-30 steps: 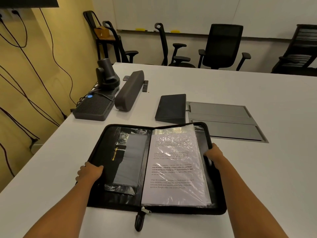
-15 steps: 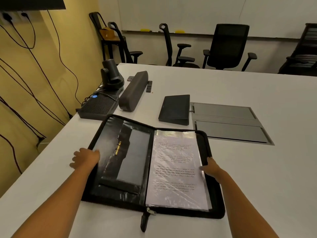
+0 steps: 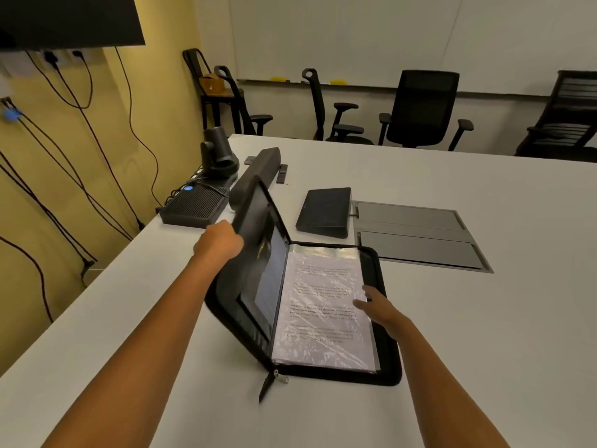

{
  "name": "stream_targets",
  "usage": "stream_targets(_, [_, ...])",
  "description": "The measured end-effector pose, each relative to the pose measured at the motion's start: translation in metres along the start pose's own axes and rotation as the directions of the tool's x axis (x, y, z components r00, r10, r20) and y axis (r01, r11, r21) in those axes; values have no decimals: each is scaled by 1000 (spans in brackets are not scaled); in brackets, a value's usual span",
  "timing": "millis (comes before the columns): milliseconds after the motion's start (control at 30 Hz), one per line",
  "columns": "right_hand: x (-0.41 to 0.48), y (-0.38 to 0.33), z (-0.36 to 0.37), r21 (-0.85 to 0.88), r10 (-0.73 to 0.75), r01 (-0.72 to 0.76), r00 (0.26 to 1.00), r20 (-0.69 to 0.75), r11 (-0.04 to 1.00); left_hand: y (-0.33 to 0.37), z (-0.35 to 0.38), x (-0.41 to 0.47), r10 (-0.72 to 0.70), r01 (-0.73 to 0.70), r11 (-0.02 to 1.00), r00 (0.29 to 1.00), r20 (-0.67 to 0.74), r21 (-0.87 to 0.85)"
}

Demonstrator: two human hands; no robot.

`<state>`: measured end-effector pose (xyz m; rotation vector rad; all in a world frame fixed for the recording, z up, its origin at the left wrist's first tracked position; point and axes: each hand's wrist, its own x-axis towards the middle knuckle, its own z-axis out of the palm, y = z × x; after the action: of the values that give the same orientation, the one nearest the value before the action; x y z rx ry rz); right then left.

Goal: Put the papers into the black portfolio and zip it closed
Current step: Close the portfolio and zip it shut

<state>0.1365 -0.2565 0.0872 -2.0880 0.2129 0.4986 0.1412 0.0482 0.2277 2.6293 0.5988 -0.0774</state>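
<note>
Since earlier frame, left cover point(image 3: 273, 276) swung up, near upright. Left hand point(image 3: 219, 242) grips its outer edge. Right hand point(image 3: 379, 310) flat, pins papers point(image 3: 323, 305) in right half of black portfolio point(image 3: 387, 360) on near table point(image 3: 484, 350). Withdraw right hand late; keep sheets square.

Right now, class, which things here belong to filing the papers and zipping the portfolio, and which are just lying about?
Job:
black portfolio
papers
zip pull
left hand, gripping the raised cover
right hand, resting on the papers

Lying about:
camera
speaker bar
black tablet
grey table hatch
vented box
</note>
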Motion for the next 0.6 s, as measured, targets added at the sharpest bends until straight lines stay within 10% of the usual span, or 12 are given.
stream_targets(233, [-31, -39, -10, 302, -155, 134, 987, 44, 944, 53, 28, -51, 280, -157, 852, 942, 182, -500])
stream_targets(400, [-44, -49, -24, 548, -180, 119, 982, 58, 828, 54, 88, -78, 411, -232, 879, 812, 415, -418])
stream_targets(600, [-52, -6, -36, 368, -35, 42, 999, -27, 929, 26, 159, -103, 377, -308, 926, 745, 551, -217])
